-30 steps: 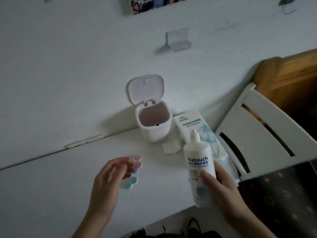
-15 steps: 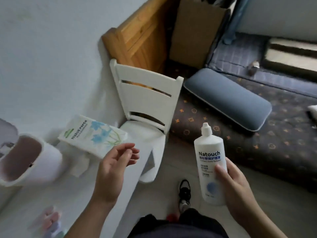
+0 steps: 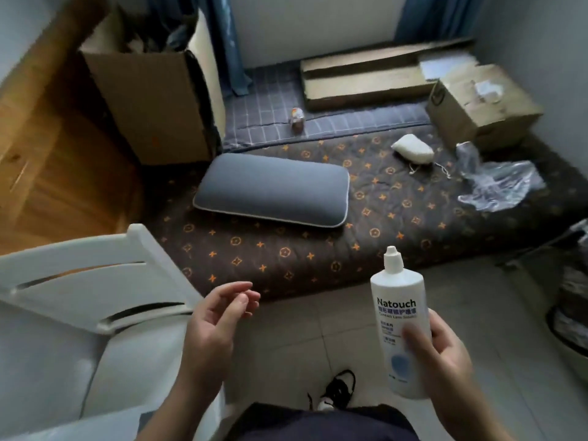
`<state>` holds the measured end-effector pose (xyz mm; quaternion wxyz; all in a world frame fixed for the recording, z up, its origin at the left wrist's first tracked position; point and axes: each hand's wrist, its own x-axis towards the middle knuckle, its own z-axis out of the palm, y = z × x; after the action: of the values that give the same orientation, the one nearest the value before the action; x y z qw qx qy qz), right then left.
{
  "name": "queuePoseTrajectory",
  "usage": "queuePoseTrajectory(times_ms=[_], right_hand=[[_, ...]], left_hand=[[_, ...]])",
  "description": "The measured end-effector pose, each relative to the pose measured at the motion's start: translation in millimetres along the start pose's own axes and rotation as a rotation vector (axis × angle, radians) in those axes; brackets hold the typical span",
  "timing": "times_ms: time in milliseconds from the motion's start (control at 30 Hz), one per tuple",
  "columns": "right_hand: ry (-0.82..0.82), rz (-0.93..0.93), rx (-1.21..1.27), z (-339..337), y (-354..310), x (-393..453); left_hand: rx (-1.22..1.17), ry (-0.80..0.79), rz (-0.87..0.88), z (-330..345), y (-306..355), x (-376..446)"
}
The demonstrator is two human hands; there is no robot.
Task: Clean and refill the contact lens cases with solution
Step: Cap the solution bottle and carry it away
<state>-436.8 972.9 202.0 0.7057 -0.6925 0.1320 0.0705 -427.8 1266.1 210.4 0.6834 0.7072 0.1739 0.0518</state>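
I've got the solution bottle upright in my right hand, fingers wrapped round its lower body, nozzle pointing up and capped. My left hand floats left of the bottle, empty, fingers loosely curled. No lens cases in view; I can't tell which way they lie. Beyond the bottle: the bed, a grey pillow. White chair far left.
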Motion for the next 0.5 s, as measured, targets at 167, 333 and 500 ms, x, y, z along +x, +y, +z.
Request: queuePoseTrajectory(times_ms=[167, 333, 500], right_hand=[[0.171, -0.014, 0.092, -56, -18, 30], [0.409, 0.006, 0.176, -87, -14, 37], [0.701, 0.031, 0.202, -91, -6, 42]], left_hand=[[0.024, -0.190, 0.050, 75, 14, 58], [0.098, -0.475, 0.063, 149, 17, 122], [0.126, -0.725, 0.039, 223, 23, 172]])
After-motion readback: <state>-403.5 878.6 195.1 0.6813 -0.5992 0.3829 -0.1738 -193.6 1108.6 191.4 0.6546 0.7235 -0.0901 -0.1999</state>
